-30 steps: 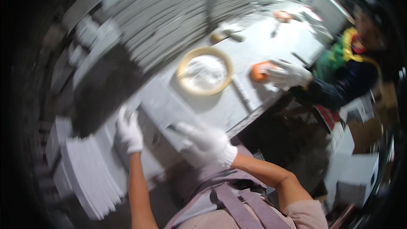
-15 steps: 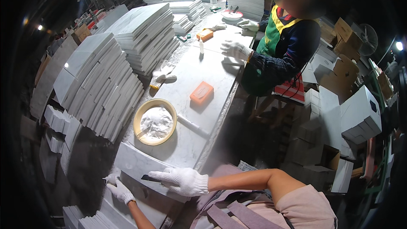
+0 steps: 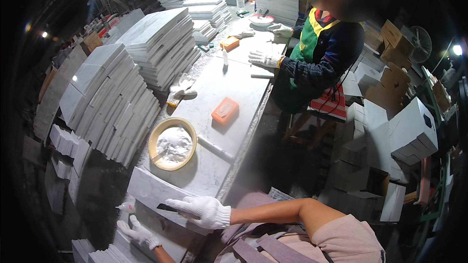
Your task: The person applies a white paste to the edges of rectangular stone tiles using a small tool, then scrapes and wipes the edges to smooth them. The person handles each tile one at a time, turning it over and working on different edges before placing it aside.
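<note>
My right hand (image 3: 207,211), in a white knitted glove, is closed around a small dark flat tool (image 3: 166,207), its end sticking out past my fingers. It lies over a grey-veined white marble slab (image 3: 152,188) at the near end of the table. My left hand (image 3: 140,234), gloved too, has its fingers apart and holds nothing. Just beyond those fingers lies a small white squeeze bottle (image 3: 126,207) with a pointed nozzle. A yellowish bowl (image 3: 152,139) of white powder or paste stands past the slab, beside a white marble strip (image 3: 214,148).
An orange box (image 3: 224,110) and an empty glove (image 3: 181,90) lie further up the table. Tall stacks of marble slabs (image 3: 109,102) line the left. Across at the right, a co-worker in a green apron (image 3: 308,39) rests gloved hands on the table. Cartons (image 3: 414,129) fill the right side.
My left hand has let go of the squeeze bottle and drawn back toward me. The right hand keeps its hold on the dark tool. The co-worker's nearer hand has lowered to the table.
</note>
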A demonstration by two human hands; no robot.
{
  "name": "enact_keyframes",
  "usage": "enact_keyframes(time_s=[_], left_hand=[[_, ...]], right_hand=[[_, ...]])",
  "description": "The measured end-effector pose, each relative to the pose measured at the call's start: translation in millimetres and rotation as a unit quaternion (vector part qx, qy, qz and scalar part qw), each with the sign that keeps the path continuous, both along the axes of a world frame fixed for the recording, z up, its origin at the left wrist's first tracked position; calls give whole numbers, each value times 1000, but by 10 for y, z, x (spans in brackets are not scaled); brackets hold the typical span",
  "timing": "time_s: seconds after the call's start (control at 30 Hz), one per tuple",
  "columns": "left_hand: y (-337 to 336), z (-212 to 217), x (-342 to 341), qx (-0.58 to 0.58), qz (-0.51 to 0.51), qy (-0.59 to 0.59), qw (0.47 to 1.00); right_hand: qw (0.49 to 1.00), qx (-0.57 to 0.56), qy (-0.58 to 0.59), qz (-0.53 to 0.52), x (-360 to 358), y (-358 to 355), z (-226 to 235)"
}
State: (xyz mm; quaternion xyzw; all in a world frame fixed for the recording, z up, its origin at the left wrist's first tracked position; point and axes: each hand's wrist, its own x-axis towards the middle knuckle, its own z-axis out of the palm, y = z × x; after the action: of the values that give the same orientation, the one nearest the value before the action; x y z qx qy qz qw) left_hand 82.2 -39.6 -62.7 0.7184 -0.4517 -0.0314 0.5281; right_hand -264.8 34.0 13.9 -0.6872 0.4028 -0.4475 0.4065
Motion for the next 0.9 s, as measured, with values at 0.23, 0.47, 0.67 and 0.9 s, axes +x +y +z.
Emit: enact_keyframes(time_s=[0.23, 0.47, 0.67, 0.9], left_hand=[[884, 199, -1017, 7, -134, -166, 977], [1115, 49, -1673, -29, -227, -331, 915], [1043, 101, -1736, -9, -256, -313, 915], [944, 149, -1859, -3, -277, -304, 911]], right_hand=[[997, 72, -33, -10, 19, -50, 174], [944, 187, -185, 200, 33, -232, 842], [957, 12, -147, 249, 316, -312, 1260], [967, 59, -91, 229, 387, -51, 489]])
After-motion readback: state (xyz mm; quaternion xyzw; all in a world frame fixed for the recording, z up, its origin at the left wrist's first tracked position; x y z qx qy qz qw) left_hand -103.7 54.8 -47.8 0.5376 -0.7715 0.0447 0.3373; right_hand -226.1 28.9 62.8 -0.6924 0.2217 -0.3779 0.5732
